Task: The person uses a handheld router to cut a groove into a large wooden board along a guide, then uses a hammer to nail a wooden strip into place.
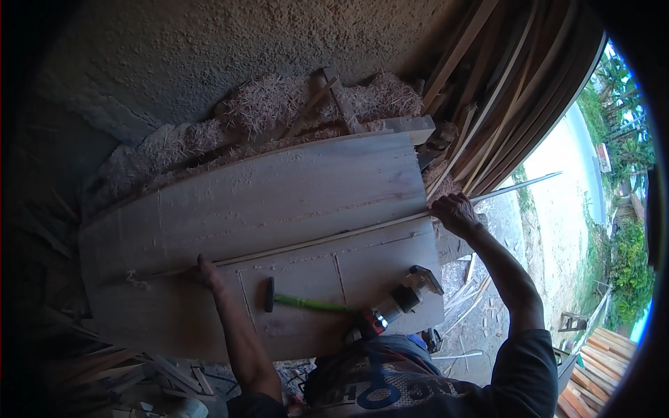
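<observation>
A long, thin wooden strip (327, 238) lies lengthwise over a large pale wooden panel (300, 174), its right end jutting past the panel's edge. My right hand (454, 214) is closed round the strip near that edge. Farther left, my left hand (207, 274) grips the strip against the panel with the thumb raised on its far side; shadow hides part of the fingers. Nearer me on the panel rest a hammer (306, 302) with a green handle and dark head, and a router (401, 301) lying on its side. Grooves and lines cross the panel's surface.
Heaped wood shavings (265, 104) and scrap pieces line the rough wall (209, 42) behind the panel. Long boards (488, 90) lean at the far right. Offcuts (167, 373) litter the floor at lower left. Stacked planks (599, 369) lie outside at lower right.
</observation>
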Motion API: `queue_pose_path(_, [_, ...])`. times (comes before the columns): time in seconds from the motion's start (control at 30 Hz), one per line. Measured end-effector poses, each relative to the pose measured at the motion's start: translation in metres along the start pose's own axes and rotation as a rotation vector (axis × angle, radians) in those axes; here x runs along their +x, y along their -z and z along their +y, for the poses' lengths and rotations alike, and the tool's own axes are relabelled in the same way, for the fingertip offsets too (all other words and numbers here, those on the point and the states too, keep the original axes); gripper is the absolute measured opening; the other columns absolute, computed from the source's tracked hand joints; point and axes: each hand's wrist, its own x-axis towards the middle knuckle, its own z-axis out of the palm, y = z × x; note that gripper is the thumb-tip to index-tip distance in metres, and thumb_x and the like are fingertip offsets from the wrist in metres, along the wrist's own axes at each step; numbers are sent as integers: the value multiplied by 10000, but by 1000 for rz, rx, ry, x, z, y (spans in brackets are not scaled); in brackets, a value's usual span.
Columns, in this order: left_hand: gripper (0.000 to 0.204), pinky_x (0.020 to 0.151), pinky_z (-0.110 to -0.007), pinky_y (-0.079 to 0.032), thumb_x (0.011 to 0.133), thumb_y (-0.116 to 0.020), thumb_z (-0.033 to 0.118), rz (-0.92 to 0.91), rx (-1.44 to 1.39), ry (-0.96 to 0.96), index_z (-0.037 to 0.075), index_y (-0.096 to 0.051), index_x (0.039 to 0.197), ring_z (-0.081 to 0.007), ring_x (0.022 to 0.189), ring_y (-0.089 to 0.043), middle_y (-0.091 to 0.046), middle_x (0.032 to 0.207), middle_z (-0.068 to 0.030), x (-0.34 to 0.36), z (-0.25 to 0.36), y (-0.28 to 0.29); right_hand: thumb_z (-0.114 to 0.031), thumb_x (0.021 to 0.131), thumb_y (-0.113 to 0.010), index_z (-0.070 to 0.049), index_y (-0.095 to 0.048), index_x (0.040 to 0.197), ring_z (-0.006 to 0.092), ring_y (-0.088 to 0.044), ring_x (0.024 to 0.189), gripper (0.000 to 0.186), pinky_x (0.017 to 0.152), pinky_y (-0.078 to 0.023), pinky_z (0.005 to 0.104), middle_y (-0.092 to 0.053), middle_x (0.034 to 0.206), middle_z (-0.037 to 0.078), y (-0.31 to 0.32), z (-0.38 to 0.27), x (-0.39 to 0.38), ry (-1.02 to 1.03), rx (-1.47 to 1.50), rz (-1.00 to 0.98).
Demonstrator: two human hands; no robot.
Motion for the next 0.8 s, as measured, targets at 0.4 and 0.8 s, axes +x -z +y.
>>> queue_pose_path(0.4, [846,1261,-430,-152,900,-542,114,30,-62,220,-129,-66,1556,-456,1521,-182,-126,1618,-378,-35,38,6,-360,897,-711,-54,-614,1128,368,-697,884,396,742,-588,468,-666,971,163,33,-304,84,349,573,-351])
queue_pose_path(0.8, [769,1231,-504,-201,869,-503,95,151,379,-151,-231,-156,1473,-536,1441,-261,-175,1544,-462,-36,-64,-56,-173,874,-656,-52,-521,1198,423,-668,933,371,767,-545,556,-628,964,201,-24,-361,117,343,418,-444])
